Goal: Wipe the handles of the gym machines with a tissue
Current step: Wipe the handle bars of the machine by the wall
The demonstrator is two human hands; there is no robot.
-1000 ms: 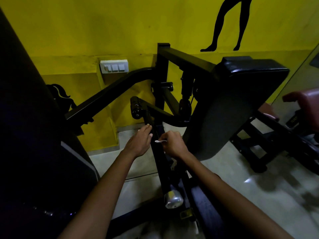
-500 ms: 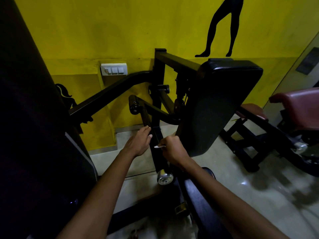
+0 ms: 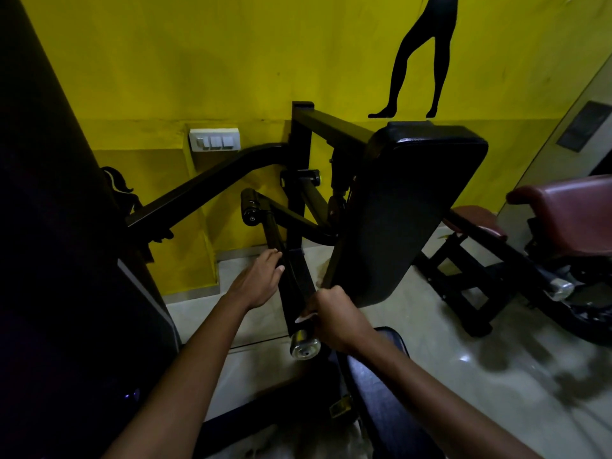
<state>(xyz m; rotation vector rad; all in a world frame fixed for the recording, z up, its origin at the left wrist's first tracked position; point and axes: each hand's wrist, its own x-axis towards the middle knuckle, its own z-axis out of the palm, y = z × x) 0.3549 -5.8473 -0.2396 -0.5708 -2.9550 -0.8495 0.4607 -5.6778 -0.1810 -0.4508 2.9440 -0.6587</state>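
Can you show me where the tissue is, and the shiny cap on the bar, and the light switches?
Tissue [image 3: 302, 318], head view: white edge showing beside the right hand's fingers.
Cap [image 3: 305, 348], head view: round silver end face of the bar.
Switches [image 3: 214, 140], head view: middle of the white plate.

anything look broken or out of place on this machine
Nothing stands out. The black machine handle bar looks intact, its silver end cap in place, and the black back pad shows no tears.
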